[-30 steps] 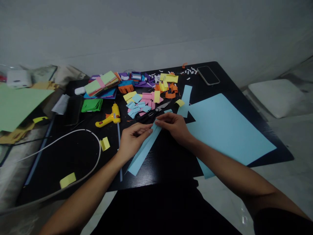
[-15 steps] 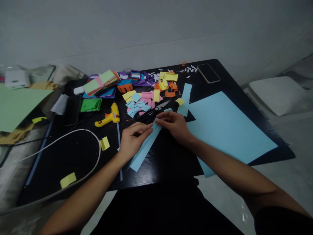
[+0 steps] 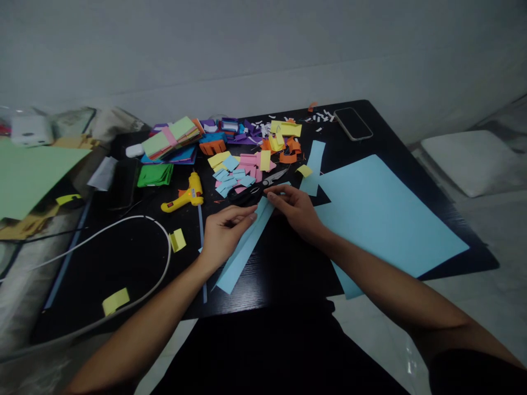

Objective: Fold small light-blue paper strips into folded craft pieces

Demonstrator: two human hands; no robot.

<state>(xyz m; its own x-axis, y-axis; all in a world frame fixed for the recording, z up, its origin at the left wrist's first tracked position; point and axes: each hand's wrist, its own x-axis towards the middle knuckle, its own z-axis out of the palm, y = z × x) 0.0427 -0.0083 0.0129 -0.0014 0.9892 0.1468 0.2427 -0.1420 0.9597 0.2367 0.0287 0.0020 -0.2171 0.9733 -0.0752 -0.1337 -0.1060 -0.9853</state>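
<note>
A long light-blue paper strip lies slanted on the black table. My left hand pinches the strip near its upper part, fingers closed on it. My right hand grips the strip's far end with closed fingers, just in front of black-handled scissors. A heap of small cut pieces in blue, pink and yellow lies right behind the scissors.
A big light-blue sheet covers the table's right side, with a shorter blue strip at its upper left. A yellow glue gun, white cable, stacked coloured papers and a phone sit around.
My right hand has slid a little up along the strip's far end toward the scissors. My left hand keeps its pinch in place.
</note>
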